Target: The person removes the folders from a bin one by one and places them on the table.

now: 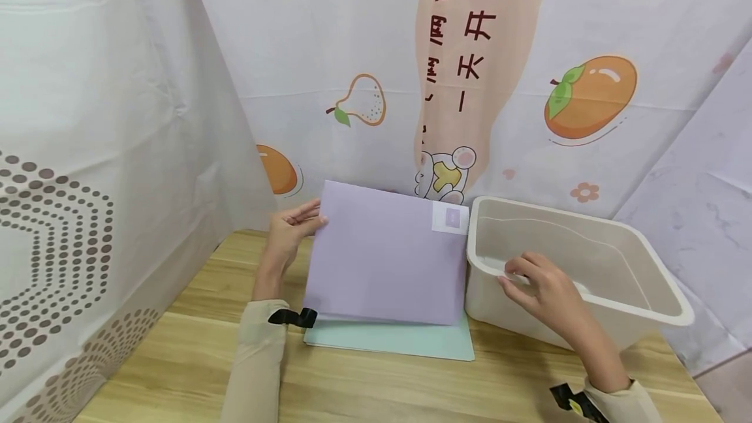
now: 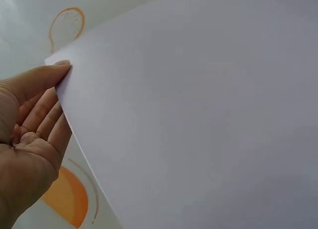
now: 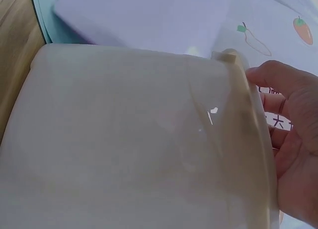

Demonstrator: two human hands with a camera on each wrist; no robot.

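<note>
My left hand (image 1: 288, 234) pinches the upper left edge of a light purple folder (image 1: 388, 260), thumb on its front and fingers behind. The folder stands tilted up, with a white label (image 1: 450, 217) in its upper right corner. Under its lower edge lie mint green folders (image 1: 393, 339), mostly hidden. In the left wrist view, the thumb presses the folder (image 2: 189, 114) close to its corner. My right hand (image 1: 549, 289) holds the near rim of a white plastic bin (image 1: 658, 273), fingertips inside and thumb outside. The right wrist view shows the thumb against the rim of the bin (image 3: 124, 129).
The wooden table (image 1: 188, 344) runs under everything. A printed curtain (image 1: 505, 83) hangs right behind the folder and bin, and another white cloth (image 1: 117, 116) hangs on the left. The bin stands close against the folder's right side.
</note>
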